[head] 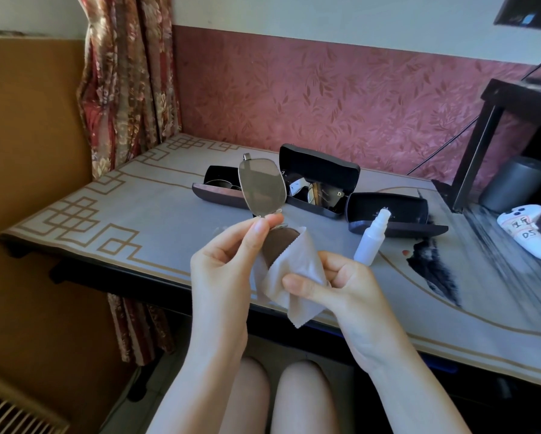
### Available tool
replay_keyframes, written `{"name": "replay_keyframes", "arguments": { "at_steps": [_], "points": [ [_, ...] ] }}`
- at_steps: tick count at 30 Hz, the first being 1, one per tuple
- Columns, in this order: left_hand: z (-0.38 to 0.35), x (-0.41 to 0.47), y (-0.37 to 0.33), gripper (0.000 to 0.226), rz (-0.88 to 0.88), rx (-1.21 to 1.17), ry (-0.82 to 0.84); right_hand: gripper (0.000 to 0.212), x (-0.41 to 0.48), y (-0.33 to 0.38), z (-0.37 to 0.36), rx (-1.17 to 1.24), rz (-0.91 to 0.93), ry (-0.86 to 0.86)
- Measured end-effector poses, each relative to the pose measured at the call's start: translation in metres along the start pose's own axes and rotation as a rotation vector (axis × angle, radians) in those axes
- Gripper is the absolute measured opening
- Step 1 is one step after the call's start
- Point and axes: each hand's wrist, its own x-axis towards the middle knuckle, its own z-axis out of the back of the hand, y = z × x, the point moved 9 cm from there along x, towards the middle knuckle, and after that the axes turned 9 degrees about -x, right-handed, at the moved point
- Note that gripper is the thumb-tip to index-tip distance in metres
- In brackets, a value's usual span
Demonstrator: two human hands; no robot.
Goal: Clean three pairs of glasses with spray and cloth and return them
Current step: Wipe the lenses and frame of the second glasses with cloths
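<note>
My left hand [228, 261] pinches a pair of thin metal-framed tinted glasses [262, 184] at the bridge, holding them on end above the table's front edge. The upper lens stands free. The lower lens sits inside a grey cleaning cloth [289, 277], which my right hand [335, 286] grips around it. A small white spray bottle [372, 238] lies tilted on the table just right of my hands. Behind, three dark cases stand open: the left case [214, 191] holds wire-framed glasses, the middle case [319, 186] holds another pair, and the right case [394, 214] holds no glasses.
The table [137, 220] has a patterned beige cover. A white game controller [526, 230] with a paper label lies at the right, next to a grey cylinder [513, 183] under a dark stand [488, 133]. A floral curtain [128, 73] hangs at the back left.
</note>
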Motion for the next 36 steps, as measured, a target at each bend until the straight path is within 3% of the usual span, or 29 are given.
{"name": "replay_keyframes", "arguments": {
  "at_steps": [3, 6, 8, 15, 20, 23, 27, 32, 36],
  "points": [
    [-0.001, 0.002, -0.003, 0.022, 0.001, 0.012, 0.036, 0.017, 0.000, 0.002, 0.003, 0.036, 0.008, -0.034],
    [-0.003, 0.003, -0.005, 0.022, 0.010, 0.018, 0.080, 0.049, 0.002, 0.001, 0.009, 0.022, 0.018, -0.087],
    [-0.005, 0.003, -0.005, 0.021, 0.017, 0.018, 0.100, 0.059, 0.002, 0.005, 0.011, -0.006, 0.043, -0.103],
    [-0.005, 0.001, 0.000, 0.022, 0.063, 0.028, 0.143, 0.062, 0.008, 0.020, 0.022, 0.004, 0.127, -0.219],
    [-0.008, 0.000, 0.004, 0.018, 0.100, 0.018, 0.159, 0.070, 0.018, 0.029, 0.018, 0.006, 0.148, -0.191],
    [-0.011, -0.002, 0.005, 0.017, 0.112, 0.023, 0.188, 0.044, 0.022, 0.030, 0.012, 0.135, 0.101, -0.122],
    [-0.013, -0.004, 0.006, 0.025, 0.118, 0.041, 0.234, 0.024, 0.023, 0.033, 0.000, 0.098, 0.129, -0.052],
    [-0.012, -0.004, 0.005, 0.023, 0.067, 0.101, 0.232, 0.030, 0.025, 0.032, 0.001, 0.134, 0.096, -0.053],
    [-0.015, -0.006, 0.004, 0.019, 0.058, 0.115, 0.247, 0.022, 0.025, 0.032, 0.006, 0.142, 0.091, -0.110]
  ]
}}
